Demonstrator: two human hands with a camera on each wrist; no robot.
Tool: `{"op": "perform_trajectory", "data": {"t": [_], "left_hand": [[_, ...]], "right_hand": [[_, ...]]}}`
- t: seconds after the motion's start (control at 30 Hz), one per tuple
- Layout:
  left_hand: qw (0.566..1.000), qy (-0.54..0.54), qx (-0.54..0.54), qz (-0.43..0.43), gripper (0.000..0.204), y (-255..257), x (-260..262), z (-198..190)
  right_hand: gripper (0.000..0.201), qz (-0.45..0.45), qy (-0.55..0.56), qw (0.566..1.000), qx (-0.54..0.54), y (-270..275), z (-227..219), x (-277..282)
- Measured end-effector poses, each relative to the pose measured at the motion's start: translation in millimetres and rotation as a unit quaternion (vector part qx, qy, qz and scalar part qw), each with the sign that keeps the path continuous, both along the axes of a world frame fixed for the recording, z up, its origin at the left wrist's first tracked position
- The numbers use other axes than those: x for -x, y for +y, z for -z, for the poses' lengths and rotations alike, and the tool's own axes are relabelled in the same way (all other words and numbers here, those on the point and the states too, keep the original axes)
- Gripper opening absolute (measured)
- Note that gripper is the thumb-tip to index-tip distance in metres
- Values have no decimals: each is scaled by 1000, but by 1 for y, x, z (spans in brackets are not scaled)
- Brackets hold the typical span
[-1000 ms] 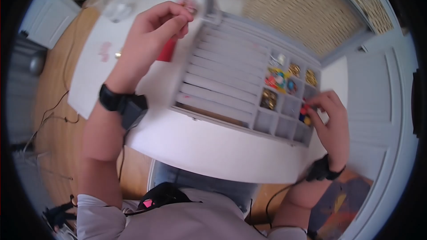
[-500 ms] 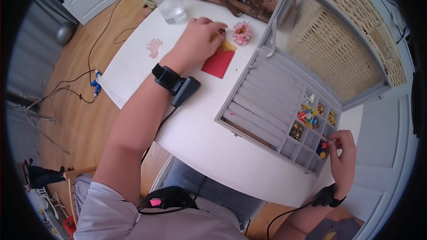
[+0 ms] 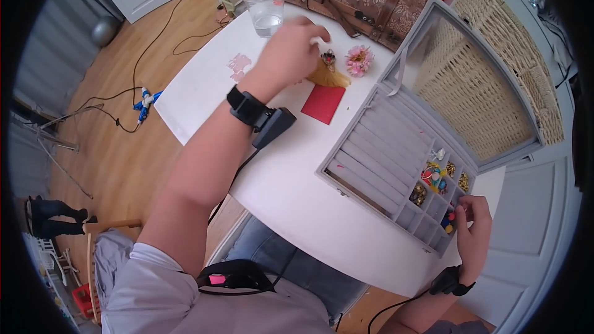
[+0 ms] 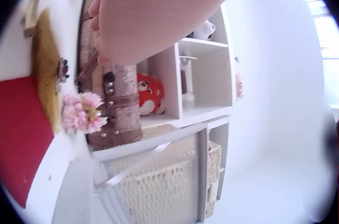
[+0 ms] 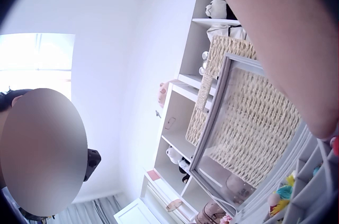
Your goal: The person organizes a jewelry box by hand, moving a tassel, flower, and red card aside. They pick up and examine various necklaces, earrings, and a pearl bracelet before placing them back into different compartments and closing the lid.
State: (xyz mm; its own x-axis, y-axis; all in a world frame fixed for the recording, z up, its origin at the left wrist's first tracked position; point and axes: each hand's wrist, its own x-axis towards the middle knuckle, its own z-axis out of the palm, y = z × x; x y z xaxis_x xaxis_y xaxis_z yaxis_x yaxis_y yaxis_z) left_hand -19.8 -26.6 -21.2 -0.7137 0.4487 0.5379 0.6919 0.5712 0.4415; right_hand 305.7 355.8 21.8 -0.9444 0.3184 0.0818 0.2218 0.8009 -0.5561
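Observation:
My left hand (image 3: 288, 55) hovers over the white table, its fingers loosely bent and nothing seen in them. Close to its fingertips lies a golden-yellow tassel (image 3: 330, 77) topped by a dark jewelled piece (image 3: 328, 57). A red card (image 3: 323, 104) lies against the tassel's lower end, and a pink flower (image 3: 359, 60) sits to the right. My right hand (image 3: 475, 232) stays at the right edge of a grey jewellery box (image 3: 377, 148), fingers curled beside red, blue and yellow pieces (image 3: 448, 222). I cannot tell whether it holds one of them.
The box's glass lid (image 3: 461, 80) stands raised before a woven basket (image 3: 526, 62). A brown patterned case (image 3: 352, 0) lies along the table's back. A clear cup of water (image 3: 267, 15) and pink patches (image 3: 239, 67) are toward the left. Cables (image 3: 133, 55) trail over the floor.
My left hand came down to the jewelled tassel, then drew off it to the left, leaving it on the table. My right hand has stayed at the box edge. The head view has shifted.

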Motion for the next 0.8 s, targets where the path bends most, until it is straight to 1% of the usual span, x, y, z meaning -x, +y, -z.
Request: {"op": "perform_trajectory", "data": {"t": [0.07, 0.1, 0.13, 0.17, 0.2, 0.23, 0.3, 0.33, 0.37, 0.4, 0.43, 0.5, 0.53, 0.57, 0.6, 0.63, 0.7, 0.73, 0.77, 0.8], "left_hand": [[996, 25, -2, -84, 25, -17, 1, -16], [996, 26, 1, -84, 25, -24, -5, -23], [993, -42, 83, -78, 27, -32, -16, -34], [978, -105, 163, -75, 30, -40, -25, -43], [969, -107, 210, -66, 35, -43, -36, -38], [944, -198, 252, -72, 31, -36, -38, -39], [947, -152, 268, -86, 22, -29, -33, -22], [950, -147, 264, -82, 22, -27, -32, -26], [943, -175, 270, -90, 20, -28, -31, -31], [934, -202, 277, -99, 19, -28, -29, -34], [936, -197, 276, -94, 19, -28, -26, -35], [955, -176, 208, -115, 15, -26, -24, -32], [963, -146, 187, -124, 12, -23, -26, -36], [964, -142, 188, -120, 12, -20, -28, -37], [987, -104, 94, -77, 10, -18, -30, -39], [998, -62, -2, -30, 9, -14, -31, -44], [981, -153, -103, 65, 7, -7, -39, -51], [968, -197, -118, 99, 7, -4, -42, -53], [969, -193, -118, 99, 7, -2, -45, -54], [923, -299, -184, 158, 11, 0, -46, -54]], "right_hand": [[13, -16, 9, 999, -45, -3, -1, 0], [13, -17, 9, 999, -41, -2, -1, -4], [13, -20, 6, 999, -49, 0, 0, -5], [13, -25, 7, 998, -56, 1, 1, -1], [13, -31, 13, 998, -55, 0, 2, 3], [12, -32, 11, 998, -56, 0, 2, 2], [12, -30, 7, 997, -64, -1, -2, -1], [13, -23, 12, 999, -39, -5, -3, 1], [14, -15, 17, 1000, -12, -6, -2, 0], [15, -24, 15, 1000, -9, 0, 2, -1], [15, -18, 18, 1000, -11, 0, 0, -1], [16, -43, 27, 998, -46, -3, -2, -1], [16, -37, 28, 998, -44, -5, -1, -3], [16, -33, 25, 998, -47, -7, -2, -3], [17, -29, 26, 998, -53, -7, -4, -2], [17, -24, 35, 997, -56, -7, -6, -3], [18, -17, 12, 998, -58, -6, -7, -3], [19, -2, -1, 999, -48, -6, -8, -2], [19, -3, 2, 999, -48, -6, -6, -3], [18, -13, 30, 997, -68, -5, -4, -2]]}}
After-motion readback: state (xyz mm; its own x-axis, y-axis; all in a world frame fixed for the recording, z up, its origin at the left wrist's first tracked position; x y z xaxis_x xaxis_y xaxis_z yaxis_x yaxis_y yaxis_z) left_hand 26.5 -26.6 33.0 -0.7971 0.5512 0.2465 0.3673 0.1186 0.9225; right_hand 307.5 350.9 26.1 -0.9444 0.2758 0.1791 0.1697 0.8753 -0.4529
